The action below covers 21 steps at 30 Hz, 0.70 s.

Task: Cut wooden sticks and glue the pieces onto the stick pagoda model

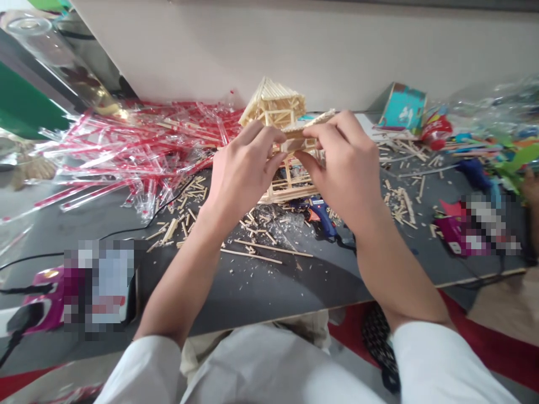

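Note:
A model house of thin wooden sticks (290, 193) stands on the dark table in front of me, its peaked roof (275, 90) rising at the back left. My left hand (244, 168) and my right hand (347, 168) meet over its front part. Fingers and thumbs are bent in a pinch on either side of a small stick roof piece (295, 134). My fingertips touch its edges; whether it is fixed to the house below cannot be seen. Just below my right hand lies a blue glue gun (324, 216), partly hidden.
Clear wrappers with red strips (155, 146) pile up at left. Stick offcuts (256, 233) litter the table (252, 283). A phone (112, 286) lies by a purple power strip (46, 297). At right are a red bottle (437, 130), another power strip (458, 233) and someone's hand (531, 188).

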{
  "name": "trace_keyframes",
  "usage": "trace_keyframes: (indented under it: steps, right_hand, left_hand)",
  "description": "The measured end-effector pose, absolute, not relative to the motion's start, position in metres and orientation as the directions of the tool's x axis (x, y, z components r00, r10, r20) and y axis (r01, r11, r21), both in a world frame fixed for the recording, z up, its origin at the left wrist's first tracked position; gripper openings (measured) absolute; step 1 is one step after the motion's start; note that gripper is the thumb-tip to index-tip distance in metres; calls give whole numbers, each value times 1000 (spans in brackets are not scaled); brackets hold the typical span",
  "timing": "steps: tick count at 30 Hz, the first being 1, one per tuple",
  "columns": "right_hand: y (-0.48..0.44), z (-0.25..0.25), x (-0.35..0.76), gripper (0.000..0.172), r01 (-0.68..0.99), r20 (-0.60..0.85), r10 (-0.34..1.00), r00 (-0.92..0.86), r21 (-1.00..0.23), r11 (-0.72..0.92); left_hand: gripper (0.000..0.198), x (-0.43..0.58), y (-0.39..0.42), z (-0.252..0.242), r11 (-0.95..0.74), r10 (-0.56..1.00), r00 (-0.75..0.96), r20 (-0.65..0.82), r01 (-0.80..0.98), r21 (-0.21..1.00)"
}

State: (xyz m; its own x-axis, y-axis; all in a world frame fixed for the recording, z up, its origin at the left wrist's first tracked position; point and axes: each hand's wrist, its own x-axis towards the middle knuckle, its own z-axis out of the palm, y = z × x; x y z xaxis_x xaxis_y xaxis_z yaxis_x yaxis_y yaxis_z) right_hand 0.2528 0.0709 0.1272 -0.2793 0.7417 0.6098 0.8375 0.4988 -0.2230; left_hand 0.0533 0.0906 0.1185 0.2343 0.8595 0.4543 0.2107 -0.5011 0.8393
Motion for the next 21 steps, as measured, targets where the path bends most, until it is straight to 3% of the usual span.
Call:
trace_keyframes:
  steps: [14,21]
  right_hand:
    - [79,119,263,25,800,598,760,-256,-310,513]
    - [81,119,267,26,761,621,742,-253,-346,549]
  left_hand:
    - [10,59,86,114,-550,833,178,524,361,753]
    - [17,56,83,117,-589,786,242,569,574,569]
